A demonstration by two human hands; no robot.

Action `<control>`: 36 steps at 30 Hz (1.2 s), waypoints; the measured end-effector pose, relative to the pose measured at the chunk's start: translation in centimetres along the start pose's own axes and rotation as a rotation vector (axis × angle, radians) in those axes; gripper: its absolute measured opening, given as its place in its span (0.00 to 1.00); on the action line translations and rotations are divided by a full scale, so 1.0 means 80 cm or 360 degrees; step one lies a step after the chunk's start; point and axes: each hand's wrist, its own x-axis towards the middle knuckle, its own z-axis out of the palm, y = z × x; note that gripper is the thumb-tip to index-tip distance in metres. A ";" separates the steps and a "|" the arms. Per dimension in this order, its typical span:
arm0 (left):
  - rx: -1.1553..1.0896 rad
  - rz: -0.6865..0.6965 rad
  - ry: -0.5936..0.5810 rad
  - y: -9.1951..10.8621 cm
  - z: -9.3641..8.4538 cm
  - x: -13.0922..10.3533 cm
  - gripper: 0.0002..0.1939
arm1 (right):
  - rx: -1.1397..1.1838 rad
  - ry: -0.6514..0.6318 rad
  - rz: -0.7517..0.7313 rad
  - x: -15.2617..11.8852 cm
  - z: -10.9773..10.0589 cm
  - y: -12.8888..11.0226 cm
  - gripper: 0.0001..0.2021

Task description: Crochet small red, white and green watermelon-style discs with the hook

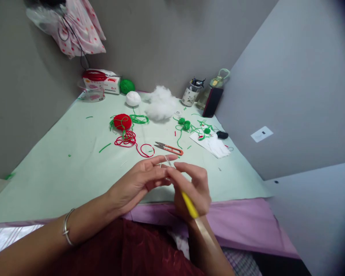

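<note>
My right hand (194, 188) is closed round a crochet hook with a yellow handle (190, 205), near the table's front edge. Its metal tip is small and blurred among the fingers. White yarn (167, 160) loops over the outstretched index finger of my left hand (143, 176), whose thumb and other fingers pinch the strand. The fingertips of both hands meet around the yarn. Whatever stitches lie between them are too small to make out. Just beyond my hands lie thread snips (169, 148) with orange handles.
Behind are a red yarn ball (122, 122) with loose strands, a white yarn ball (133, 99), a green one (127, 86) and fluffy stuffing (161, 103). At right are small green balls (186, 125), a white tissue (214, 143), a phone (213, 102) and a pen holder (190, 94).
</note>
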 end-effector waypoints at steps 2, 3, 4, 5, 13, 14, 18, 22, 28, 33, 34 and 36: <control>-0.0038 -0.0037 0.0013 0.004 0.000 0.000 0.20 | 0.0387 0.0111 0.0279 0.007 -0.002 0.000 0.12; -0.0005 0.0007 0.0040 0.005 -0.001 0.000 0.19 | 0.0586 0.0163 0.0430 0.011 -0.003 0.000 0.12; 0.0052 0.0070 0.0059 0.005 -0.001 0.000 0.18 | 0.0755 0.0202 0.0562 0.015 -0.003 -0.001 0.12; 0.0122 0.0135 0.0059 0.005 -0.001 -0.001 0.18 | 0.0878 0.0218 0.0657 0.018 -0.003 -0.001 0.11; 0.0380 0.0419 0.0117 -0.007 0.002 0.000 0.19 | 0.0428 0.0064 0.0420 0.006 0.010 -0.007 0.16; 0.0316 0.0366 0.0119 -0.007 0.002 0.000 0.20 | 0.0253 0.0083 0.0299 0.002 0.011 -0.007 0.18; 0.0019 0.0030 0.0011 0.001 0.003 0.003 0.16 | 0.0183 0.0157 0.0237 0.002 0.007 -0.004 0.17; 0.0114 0.0138 0.0066 0.006 -0.002 0.004 0.12 | 0.0738 0.0291 0.0764 0.017 0.003 -0.002 0.10; 0.0466 0.0312 -0.0015 0.001 -0.006 0.002 0.16 | 0.1042 0.0123 0.0864 0.018 0.008 0.003 0.08; 0.0463 0.0285 0.0044 0.006 -0.005 0.000 0.16 | 0.1279 0.0146 0.1095 0.020 0.003 0.008 0.08; 0.0467 0.0291 0.0060 0.007 -0.006 0.000 0.16 | 0.1300 0.0150 0.1110 0.020 0.002 0.008 0.09; 0.0477 0.0303 0.0090 0.007 -0.006 -0.001 0.16 | 0.1311 0.0145 0.1106 0.022 0.000 0.008 0.09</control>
